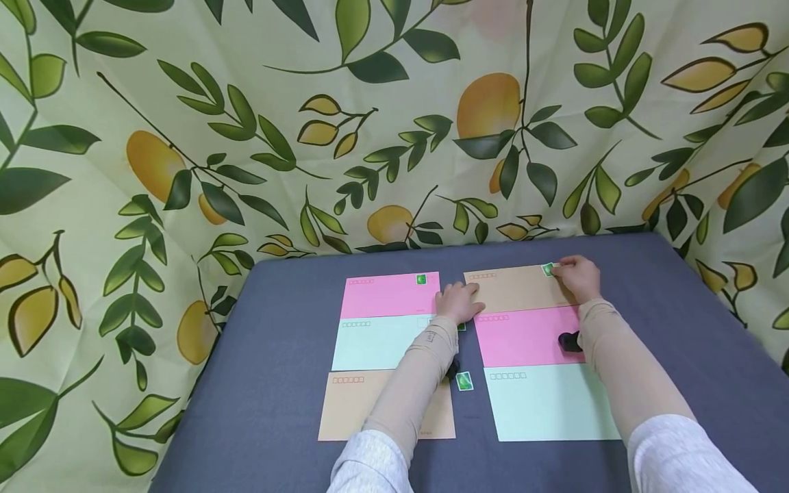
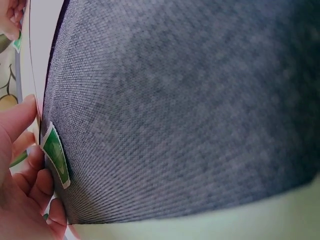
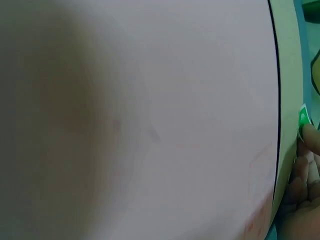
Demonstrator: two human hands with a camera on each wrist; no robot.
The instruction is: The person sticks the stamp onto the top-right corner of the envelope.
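In the head view, my right hand (image 1: 578, 279) pinches a green stamp (image 1: 548, 269) at the top right corner of the far tan envelope (image 1: 518, 287). The right wrist view shows the thumb on that stamp (image 3: 303, 120). My left hand (image 1: 459, 302) rests at the left edge of the same envelope, its thumb touching the edge. Just under the left hand, a loose green stamp (image 2: 56, 156) lies on the dark cloth, mostly hidden from the head view. Another loose stamp (image 1: 465, 381) lies nearer, between the two columns of envelopes.
Below the tan envelope lie a pink envelope (image 1: 524, 339) and a mint one (image 1: 548, 400). The left column holds a pink envelope (image 1: 385, 298) bearing a stamp (image 1: 422, 279), a mint one (image 1: 372, 346) and a tan one (image 1: 351, 411). A leaf-patterned curtain (image 1: 345, 157) hangs behind the table (image 1: 265, 383).
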